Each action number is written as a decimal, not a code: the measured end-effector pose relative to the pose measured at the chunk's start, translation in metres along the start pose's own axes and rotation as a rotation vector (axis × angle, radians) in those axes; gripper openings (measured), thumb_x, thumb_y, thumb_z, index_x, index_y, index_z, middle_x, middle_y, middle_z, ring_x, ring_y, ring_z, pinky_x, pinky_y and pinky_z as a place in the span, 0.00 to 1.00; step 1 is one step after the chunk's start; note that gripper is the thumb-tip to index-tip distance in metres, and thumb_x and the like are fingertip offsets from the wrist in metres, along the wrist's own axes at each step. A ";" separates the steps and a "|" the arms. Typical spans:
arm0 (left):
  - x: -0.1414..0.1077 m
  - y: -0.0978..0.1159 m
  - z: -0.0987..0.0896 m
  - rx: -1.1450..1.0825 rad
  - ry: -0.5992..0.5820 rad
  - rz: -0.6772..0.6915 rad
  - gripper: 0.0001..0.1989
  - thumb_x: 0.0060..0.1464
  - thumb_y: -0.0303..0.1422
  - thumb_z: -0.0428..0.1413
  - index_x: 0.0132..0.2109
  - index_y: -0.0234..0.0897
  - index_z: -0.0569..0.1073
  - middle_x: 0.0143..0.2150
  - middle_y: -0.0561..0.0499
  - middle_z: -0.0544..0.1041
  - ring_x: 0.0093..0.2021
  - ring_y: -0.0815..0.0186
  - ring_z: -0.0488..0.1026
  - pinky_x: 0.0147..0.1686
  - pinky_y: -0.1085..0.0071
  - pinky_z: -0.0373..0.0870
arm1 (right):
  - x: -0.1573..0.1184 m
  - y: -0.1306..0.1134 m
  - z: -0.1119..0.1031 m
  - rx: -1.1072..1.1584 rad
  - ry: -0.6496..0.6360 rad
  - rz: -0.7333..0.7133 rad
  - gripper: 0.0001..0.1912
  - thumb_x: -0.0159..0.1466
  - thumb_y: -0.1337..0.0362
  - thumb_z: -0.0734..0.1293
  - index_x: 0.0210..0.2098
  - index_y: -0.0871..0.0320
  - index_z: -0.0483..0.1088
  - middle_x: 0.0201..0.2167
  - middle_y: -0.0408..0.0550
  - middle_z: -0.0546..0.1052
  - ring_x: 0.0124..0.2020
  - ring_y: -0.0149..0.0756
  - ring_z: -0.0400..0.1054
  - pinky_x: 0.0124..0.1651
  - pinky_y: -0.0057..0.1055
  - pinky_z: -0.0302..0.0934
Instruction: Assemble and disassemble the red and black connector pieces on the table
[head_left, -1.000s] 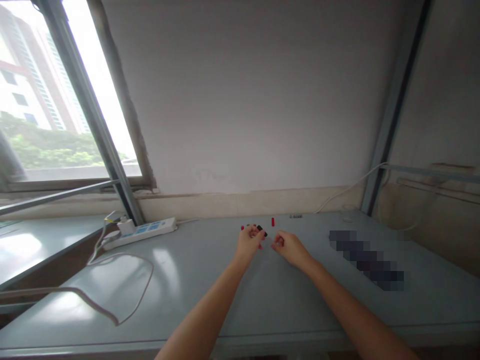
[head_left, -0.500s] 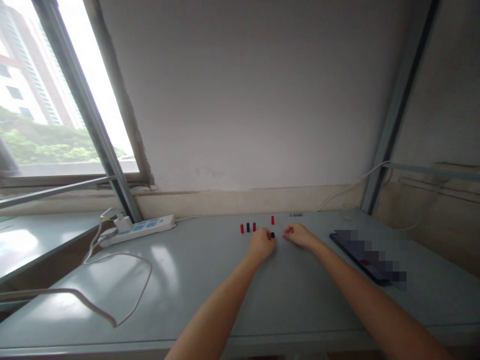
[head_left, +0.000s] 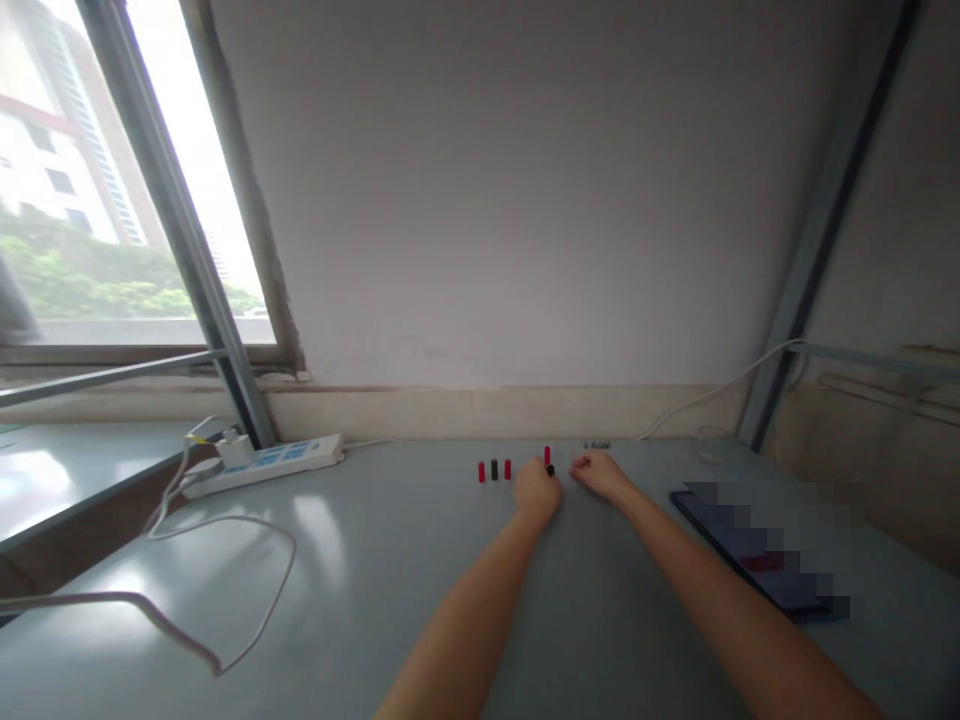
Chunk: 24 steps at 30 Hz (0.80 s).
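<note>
My left hand [head_left: 538, 490] is closed on a small black cylinder [head_left: 550, 470], whose dark end shows at the fingertips. Just behind it a red cylinder [head_left: 547, 455] stands on the grey table. To the left, a red cylinder [head_left: 481, 471], a black one [head_left: 494, 469] and another red one [head_left: 508, 469] stand upright in a row. My right hand [head_left: 598, 474] is to the right of the left one, its fingers pinched together; what they hold, if anything, is too small to name. Several tiny metallic pieces [head_left: 598, 445] lie behind my right hand.
A white power strip [head_left: 277, 462] with plugs and a looping cable [head_left: 289, 560] is on the left of the table. On the right are a dark, partly pixelated tablet-like device [head_left: 731, 550] and a clear glass [head_left: 710, 446]. A wall stands behind.
The view has shifted slightly. My left hand has moved a little to the right with the black cylinder, closer to my right hand and the lone red cylinder.
</note>
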<state>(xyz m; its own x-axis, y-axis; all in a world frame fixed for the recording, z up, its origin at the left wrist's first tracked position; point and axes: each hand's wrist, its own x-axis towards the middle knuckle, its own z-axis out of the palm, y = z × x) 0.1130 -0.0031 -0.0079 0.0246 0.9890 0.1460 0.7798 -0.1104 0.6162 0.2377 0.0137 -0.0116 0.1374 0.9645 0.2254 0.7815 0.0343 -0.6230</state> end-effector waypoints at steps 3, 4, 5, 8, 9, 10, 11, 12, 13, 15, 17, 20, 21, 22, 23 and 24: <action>0.008 0.003 0.005 0.003 0.022 -0.011 0.11 0.50 0.26 0.47 0.40 0.30 0.70 0.41 0.36 0.73 0.44 0.57 0.69 0.40 0.67 0.63 | 0.004 0.001 0.006 -0.018 0.016 -0.013 0.06 0.48 0.72 0.62 0.16 0.60 0.67 0.17 0.44 0.70 0.23 0.29 0.63 0.27 0.24 0.53; 0.010 0.004 0.006 0.008 0.031 -0.018 0.11 0.50 0.26 0.47 0.40 0.30 0.70 0.41 0.36 0.73 0.44 0.57 0.70 0.40 0.67 0.63 | 0.004 0.001 0.008 -0.024 0.020 -0.016 0.06 0.48 0.72 0.62 0.16 0.60 0.67 0.18 0.44 0.70 0.23 0.30 0.63 0.27 0.24 0.53; 0.012 0.004 0.007 0.013 0.040 -0.026 0.12 0.51 0.27 0.47 0.41 0.30 0.70 0.41 0.36 0.73 0.43 0.56 0.70 0.40 0.66 0.64 | 0.005 0.001 0.010 -0.029 0.023 -0.019 0.06 0.48 0.71 0.62 0.17 0.60 0.68 0.18 0.45 0.71 0.23 0.30 0.64 0.27 0.24 0.54; 0.018 0.005 0.009 0.028 0.065 -0.041 0.12 0.52 0.29 0.46 0.41 0.30 0.70 0.40 0.37 0.73 0.43 0.56 0.70 0.39 0.66 0.64 | 0.006 0.001 0.016 -0.040 0.023 -0.035 0.06 0.50 0.70 0.62 0.19 0.60 0.68 0.21 0.46 0.73 0.24 0.31 0.65 0.27 0.24 0.55; 0.019 0.005 0.009 0.033 0.070 -0.038 0.12 0.53 0.30 0.46 0.41 0.30 0.70 0.40 0.37 0.73 0.43 0.56 0.70 0.39 0.66 0.65 | 0.007 0.001 0.018 -0.043 0.020 -0.040 0.06 0.51 0.70 0.62 0.20 0.60 0.69 0.21 0.47 0.73 0.25 0.31 0.65 0.28 0.25 0.55; 0.020 0.004 0.009 0.039 0.072 -0.032 0.12 0.53 0.30 0.46 0.41 0.30 0.70 0.40 0.37 0.73 0.43 0.56 0.70 0.38 0.66 0.65 | 0.007 0.001 0.019 -0.047 0.018 -0.043 0.06 0.51 0.70 0.62 0.20 0.60 0.69 0.22 0.47 0.73 0.25 0.31 0.66 0.28 0.25 0.55; 0.021 0.004 0.009 0.046 0.070 -0.028 0.12 0.53 0.30 0.46 0.41 0.30 0.70 0.40 0.37 0.73 0.43 0.56 0.70 0.38 0.66 0.65 | 0.007 0.002 0.021 -0.053 0.020 -0.047 0.06 0.51 0.69 0.62 0.21 0.60 0.69 0.22 0.48 0.74 0.26 0.32 0.66 0.28 0.25 0.55; 0.022 0.003 0.009 0.054 0.065 -0.025 0.12 0.52 0.30 0.47 0.41 0.30 0.70 0.40 0.37 0.73 0.43 0.56 0.70 0.38 0.67 0.65 | 0.008 0.003 0.023 -0.061 0.024 -0.052 0.06 0.52 0.69 0.62 0.21 0.60 0.69 0.23 0.48 0.74 0.26 0.32 0.66 0.29 0.25 0.55; 0.022 0.003 0.009 0.064 0.058 -0.023 0.12 0.52 0.29 0.47 0.41 0.30 0.70 0.40 0.38 0.73 0.43 0.56 0.70 0.38 0.67 0.65 | 0.008 0.005 0.025 -0.069 0.033 -0.060 0.06 0.52 0.68 0.62 0.22 0.60 0.69 0.23 0.48 0.74 0.26 0.32 0.67 0.29 0.26 0.56; 0.024 0.001 0.008 0.081 0.044 -0.021 0.12 0.51 0.29 0.48 0.41 0.31 0.70 0.41 0.38 0.73 0.43 0.57 0.70 0.38 0.68 0.65 | 0.010 0.008 0.028 -0.080 0.056 -0.080 0.06 0.53 0.67 0.62 0.23 0.59 0.70 0.25 0.49 0.75 0.27 0.32 0.67 0.30 0.26 0.56; 0.025 0.000 0.008 0.090 0.027 -0.014 0.11 0.51 0.29 0.48 0.41 0.31 0.70 0.41 0.38 0.73 0.43 0.56 0.70 0.38 0.67 0.65 | 0.011 0.010 0.031 -0.087 0.078 -0.101 0.05 0.53 0.67 0.62 0.24 0.59 0.70 0.26 0.48 0.75 0.28 0.32 0.67 0.30 0.26 0.57; 0.026 -0.001 0.009 0.093 0.007 -0.002 0.11 0.51 0.28 0.48 0.41 0.30 0.71 0.41 0.38 0.73 0.43 0.56 0.70 0.39 0.67 0.65 | 0.011 0.011 0.034 -0.109 0.094 -0.103 0.05 0.52 0.66 0.62 0.25 0.58 0.71 0.26 0.48 0.75 0.29 0.33 0.68 0.30 0.26 0.57; 0.026 -0.001 0.009 0.097 0.003 -0.003 0.11 0.51 0.28 0.48 0.40 0.31 0.71 0.41 0.38 0.73 0.43 0.56 0.70 0.39 0.67 0.65 | 0.010 0.011 0.034 -0.119 0.092 -0.096 0.05 0.52 0.66 0.62 0.26 0.58 0.71 0.27 0.49 0.75 0.29 0.33 0.68 0.30 0.26 0.57; 0.026 -0.001 0.009 0.104 0.000 -0.010 0.11 0.51 0.28 0.48 0.41 0.31 0.71 0.41 0.39 0.73 0.43 0.57 0.70 0.39 0.67 0.65 | 0.010 0.010 0.034 -0.128 0.089 -0.085 0.05 0.53 0.66 0.62 0.26 0.59 0.71 0.27 0.49 0.75 0.29 0.34 0.68 0.30 0.26 0.56; 0.026 -0.001 0.009 0.115 -0.002 -0.019 0.11 0.51 0.28 0.48 0.41 0.31 0.71 0.41 0.39 0.73 0.43 0.57 0.69 0.39 0.67 0.65 | 0.009 0.009 0.034 -0.136 0.086 -0.072 0.06 0.53 0.66 0.62 0.26 0.59 0.71 0.27 0.49 0.75 0.30 0.34 0.68 0.30 0.26 0.56; 0.026 0.000 0.009 0.128 -0.003 -0.026 0.11 0.51 0.28 0.47 0.41 0.31 0.71 0.42 0.39 0.73 0.43 0.57 0.70 0.39 0.67 0.65 | 0.008 0.007 0.034 -0.141 0.084 -0.061 0.06 0.53 0.66 0.62 0.26 0.59 0.71 0.27 0.50 0.75 0.30 0.34 0.68 0.30 0.27 0.56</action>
<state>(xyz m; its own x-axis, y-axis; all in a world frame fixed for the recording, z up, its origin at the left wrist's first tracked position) 0.1194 0.0235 -0.0114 0.0051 0.9917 0.1284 0.8537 -0.0712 0.5158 0.2241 0.0308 -0.0395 0.1333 0.9362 0.3252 0.8666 0.0491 -0.4965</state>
